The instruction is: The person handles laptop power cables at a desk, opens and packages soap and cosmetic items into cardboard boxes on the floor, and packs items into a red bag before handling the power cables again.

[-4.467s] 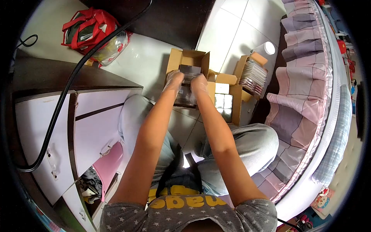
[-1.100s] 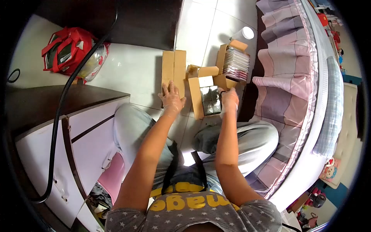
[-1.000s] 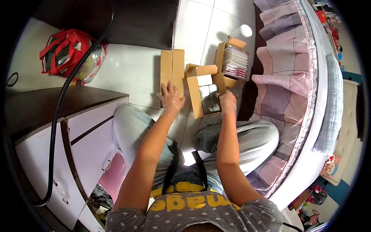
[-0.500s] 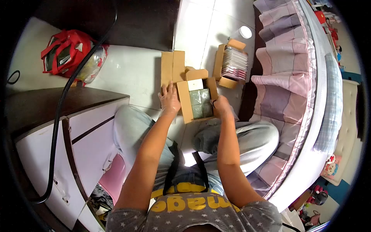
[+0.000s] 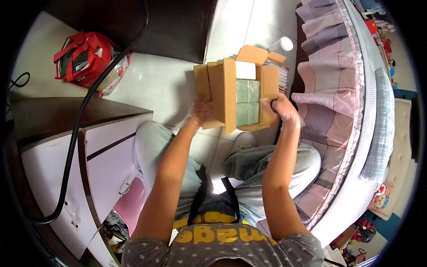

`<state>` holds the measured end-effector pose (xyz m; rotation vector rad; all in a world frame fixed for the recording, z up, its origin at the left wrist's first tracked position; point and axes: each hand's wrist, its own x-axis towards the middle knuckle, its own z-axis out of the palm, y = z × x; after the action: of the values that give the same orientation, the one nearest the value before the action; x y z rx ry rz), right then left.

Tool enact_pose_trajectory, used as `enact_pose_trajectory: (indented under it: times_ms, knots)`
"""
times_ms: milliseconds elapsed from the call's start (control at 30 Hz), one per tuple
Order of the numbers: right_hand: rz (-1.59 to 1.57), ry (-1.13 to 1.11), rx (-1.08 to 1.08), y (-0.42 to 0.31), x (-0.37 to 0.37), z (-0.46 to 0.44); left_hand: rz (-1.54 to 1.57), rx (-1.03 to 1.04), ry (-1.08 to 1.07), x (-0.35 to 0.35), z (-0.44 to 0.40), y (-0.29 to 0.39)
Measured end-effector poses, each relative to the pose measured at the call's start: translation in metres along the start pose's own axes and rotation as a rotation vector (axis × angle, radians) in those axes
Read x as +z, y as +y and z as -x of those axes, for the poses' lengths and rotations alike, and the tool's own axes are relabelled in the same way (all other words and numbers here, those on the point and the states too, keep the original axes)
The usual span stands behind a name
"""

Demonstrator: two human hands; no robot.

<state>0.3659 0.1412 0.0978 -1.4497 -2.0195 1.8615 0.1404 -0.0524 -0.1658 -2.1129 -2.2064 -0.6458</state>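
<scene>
An open cardboard box (image 5: 229,100) is tipped toward me between my hands. Inside it sit several green plastic-wrapped blocks (image 5: 247,102) and a white packet (image 5: 245,70). My left hand (image 5: 200,112), in a clear plastic glove, grips the cardboard on the left; whether the brown panel (image 5: 202,82) there belongs to this box or a second one is unclear. Also gloved, my right hand (image 5: 287,109) is closed at the box's right flap (image 5: 270,82). A small dark curved item (image 5: 272,105) shows by its fingers, too small to name.
Behind the right flap is another carton of stacked clear packets (image 5: 283,78), partly hidden. A white cylindrical container (image 5: 286,43) lies past it. To the left are a red bag (image 5: 84,58), a black cable (image 5: 71,129) and a cabinet (image 5: 111,138). A bed with a ruffled skirt (image 5: 329,89) borders the right.
The open box has risen and shifted right, tilting toward me, and now partly covers the other carton. Both hands moved right with it, the right one further outward. The camera view has shifted slightly.
</scene>
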Motion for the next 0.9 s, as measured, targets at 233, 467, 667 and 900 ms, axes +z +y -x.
enact_pose_trajectory:
  times_ms: [233, 467, 667, 900]
  knots:
    - [0.16, -0.229, 0.096, 0.01, 0.022, -0.084, 1.265, -0.769, 0.05, -0.042, -0.019, 0.029]
    - [0.063, -0.217, 0.176, 0.041, 0.016, -0.096, 1.64, -1.217, 0.213, -0.063, -0.017, 0.007]
    - [-0.039, -0.254, 0.021, -0.005, 0.059, -0.077, 2.226, -1.066, 0.215, -0.011, -0.001, -0.034]
    - [0.522, 0.019, 0.011, -0.024, 0.101, -0.074, 2.066, -1.093, 0.219, -0.098, -0.027, -0.011]
